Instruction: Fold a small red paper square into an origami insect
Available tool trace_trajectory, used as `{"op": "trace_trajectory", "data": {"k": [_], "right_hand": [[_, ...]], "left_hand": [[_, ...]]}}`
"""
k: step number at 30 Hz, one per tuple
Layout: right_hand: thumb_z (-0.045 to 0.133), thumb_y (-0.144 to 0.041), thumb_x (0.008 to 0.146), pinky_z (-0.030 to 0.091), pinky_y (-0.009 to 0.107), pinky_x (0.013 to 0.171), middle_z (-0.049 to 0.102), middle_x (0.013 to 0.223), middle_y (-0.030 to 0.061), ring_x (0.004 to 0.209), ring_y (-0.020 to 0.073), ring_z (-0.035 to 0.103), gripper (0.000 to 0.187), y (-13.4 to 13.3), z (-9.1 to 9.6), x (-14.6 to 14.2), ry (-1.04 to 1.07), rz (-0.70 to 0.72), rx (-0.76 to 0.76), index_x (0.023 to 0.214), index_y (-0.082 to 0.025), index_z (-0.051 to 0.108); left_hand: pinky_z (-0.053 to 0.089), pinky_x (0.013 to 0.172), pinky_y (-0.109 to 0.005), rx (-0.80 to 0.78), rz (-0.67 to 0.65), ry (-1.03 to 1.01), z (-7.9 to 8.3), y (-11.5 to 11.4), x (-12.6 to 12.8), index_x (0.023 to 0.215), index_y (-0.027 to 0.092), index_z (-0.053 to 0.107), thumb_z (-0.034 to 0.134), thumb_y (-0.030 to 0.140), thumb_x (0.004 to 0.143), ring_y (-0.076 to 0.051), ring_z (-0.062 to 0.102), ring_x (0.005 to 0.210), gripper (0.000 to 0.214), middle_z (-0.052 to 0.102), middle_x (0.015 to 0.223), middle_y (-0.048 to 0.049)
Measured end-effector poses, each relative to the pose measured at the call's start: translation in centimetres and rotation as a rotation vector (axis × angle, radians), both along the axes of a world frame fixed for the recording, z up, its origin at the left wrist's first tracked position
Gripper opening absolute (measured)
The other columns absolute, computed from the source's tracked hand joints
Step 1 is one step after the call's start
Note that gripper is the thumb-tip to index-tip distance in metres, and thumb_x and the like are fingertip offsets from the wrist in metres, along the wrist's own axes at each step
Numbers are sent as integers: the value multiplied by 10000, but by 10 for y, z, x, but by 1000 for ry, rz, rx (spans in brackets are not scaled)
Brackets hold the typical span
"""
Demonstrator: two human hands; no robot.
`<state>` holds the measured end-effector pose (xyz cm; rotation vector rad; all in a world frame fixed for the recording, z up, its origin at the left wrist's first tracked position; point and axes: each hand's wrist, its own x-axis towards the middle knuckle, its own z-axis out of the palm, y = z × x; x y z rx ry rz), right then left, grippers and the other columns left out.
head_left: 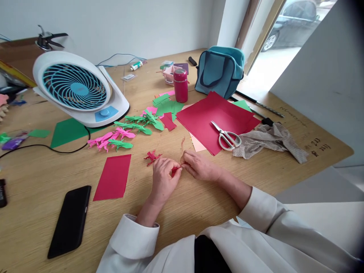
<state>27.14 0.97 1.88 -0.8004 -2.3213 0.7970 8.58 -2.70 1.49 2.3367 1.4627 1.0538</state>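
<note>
Between my two hands is a small folded piece of red paper (175, 170), mostly hidden by my fingers. My left hand (165, 175) is closed around it, thumb and forefinger pinching. My right hand (200, 166) pinches at the paper's right end, fingertips close to the left thumb. Just beyond my left hand lies a folded red paper figure (152, 157) with thin legs. Further left is a flat red paper rectangle (113, 177). Pink folded figures (112, 138) and green folded figures (139, 125) lie in a group behind.
White scissors (227, 137) rest on large red sheets (204, 117) at the right, beside a crumpled cloth (267, 142). A black phone (70, 220) lies front left. A fan (79, 89), a red flask (181, 86) and a blue bag (217, 72) stand behind.
</note>
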Motion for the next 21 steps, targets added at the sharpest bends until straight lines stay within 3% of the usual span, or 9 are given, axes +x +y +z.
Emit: {"op": "trace_trajectory", "data": {"k": [7, 11, 14, 17, 21], "right_hand": [[488, -362, 971, 424, 275, 667, 515, 795, 9, 706, 142, 477, 190, 0, -5, -3, 288, -138, -260, 864, -206, 476], [543, -509, 937, 441, 270, 669, 572, 837, 19, 740, 141, 524, 322, -8, -3, -9, 325, -82, -436, 939, -187, 534], [639, -511, 877, 456, 277, 703, 593, 879, 27, 768, 142, 540, 362, -14, -6, -15, 340, -55, -443, 976, -172, 563], [665, -443, 864, 440, 261, 654, 574, 816, 11, 708, 126, 517, 293, -17, -13, -22, 341, -115, -420, 900, -168, 572], [668, -426, 857, 401, 243, 586, 561, 720, -11, 628, 108, 484, 282, -16, -23, -26, 423, -168, -526, 808, -172, 556]], "left_hand": [[442, 754, -318, -104, -20, -288, 3, 2, -2, 701, 200, 589, 660, 203, 848, -160, 563, 710, 163, 607, 697, 12], [449, 710, -280, -197, 26, -467, -2, 2, -4, 717, 191, 627, 684, 275, 848, -137, 568, 690, 165, 613, 699, 17], [466, 713, -275, -246, 83, -603, -12, 2, -4, 741, 188, 660, 695, 299, 841, -135, 588, 699, 153, 643, 719, 10], [483, 735, -281, -286, 119, -701, -19, 2, -1, 755, 187, 698, 732, 314, 810, -139, 608, 717, 143, 671, 739, 3], [512, 764, -287, -408, 126, -825, -16, 1, 3, 798, 183, 748, 759, 350, 783, -159, 655, 762, 168, 724, 782, -20]]}}
